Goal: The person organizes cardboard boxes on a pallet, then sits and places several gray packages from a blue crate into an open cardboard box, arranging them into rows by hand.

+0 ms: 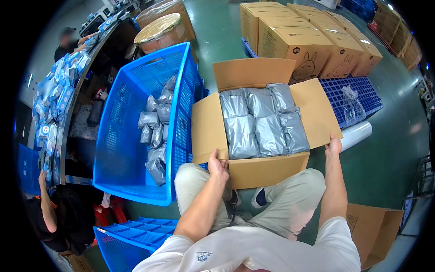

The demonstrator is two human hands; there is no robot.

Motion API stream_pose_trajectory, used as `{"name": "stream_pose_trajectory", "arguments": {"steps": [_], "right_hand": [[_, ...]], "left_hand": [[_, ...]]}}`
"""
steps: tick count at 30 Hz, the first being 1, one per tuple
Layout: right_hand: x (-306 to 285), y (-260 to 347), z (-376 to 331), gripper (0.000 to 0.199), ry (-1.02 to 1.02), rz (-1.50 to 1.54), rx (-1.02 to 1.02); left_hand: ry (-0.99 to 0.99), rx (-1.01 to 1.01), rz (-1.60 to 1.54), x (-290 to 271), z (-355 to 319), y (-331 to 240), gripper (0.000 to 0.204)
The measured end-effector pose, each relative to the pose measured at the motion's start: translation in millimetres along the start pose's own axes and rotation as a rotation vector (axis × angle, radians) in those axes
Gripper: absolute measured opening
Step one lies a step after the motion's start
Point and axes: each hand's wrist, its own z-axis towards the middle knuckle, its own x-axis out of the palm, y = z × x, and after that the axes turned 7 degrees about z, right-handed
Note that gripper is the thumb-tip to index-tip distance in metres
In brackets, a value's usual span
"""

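Observation:
In front of my knees stands an open cardboard box (267,171), its flaps folded outward. Several grey plastic mailer bags (261,121) fill it in rows. My left hand (218,167) grips the near corner of the left flap (209,131), fingers closed round the edge. On the other side, my right hand (334,145) holds the near corner of the right flap (316,106) between thumb and fingers. Left of the box, a large blue plastic crate (179,109) has more grey bags (156,124) lying at its bottom.
Closed cartons (294,41) stand stacked behind the box, near a blue pallet (362,93). A clear film roll (358,135) lies to the right, an empty carton (369,226) at lower right. At left, a table bears blue-white packets (56,90), with co-workers beside it.

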Motion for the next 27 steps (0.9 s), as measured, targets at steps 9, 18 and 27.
{"name": "stream_pose_trajectory", "arguments": {"steps": [9,18,27], "right_hand": [[15,14,-23,0.020,0.008,0.013,-0.016],[18,33,-78,0.023,0.353,-0.410,-0.423],[53,62,-113,0.036,0.380,-0.827,-0.672]], "left_hand": [[-0.394,0.723,0.980,8,3,11,0.054],[-0.329,0.916,1.312,9,-13,0,0.061],[-0.169,0.397,0.791,9,-17,-3,0.043]]}}
